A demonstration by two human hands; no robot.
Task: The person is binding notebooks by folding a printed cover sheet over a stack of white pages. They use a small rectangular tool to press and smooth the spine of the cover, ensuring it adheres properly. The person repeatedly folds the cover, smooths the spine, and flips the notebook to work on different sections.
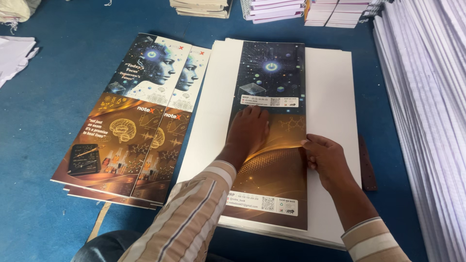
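— Near the middle of the blue surface (pixel 58 97), we have one printed cover sheet (pixel 272 136) lying on the white board stack (pixel 330 121).

— Our left hand (pixel 248 130) lies flat and open on it; our right hand (pixel 326 159) pinches its right edge with the fingers (pixel 308 143).

— So we judge one sheet is placed; the printed covers (pixel 131 121) toward the left edge remain.

A notebook-binding workshop — work done on a blue floor covering (pixel 48 111). Glossy printed cover sheets (pixel 131 116) lie at centre left beside white boards (pixel 330 97); finished notebook stacks (pixel 272 8) line the top edge, and ruled paper (pixel 427 106) is piled high at right.
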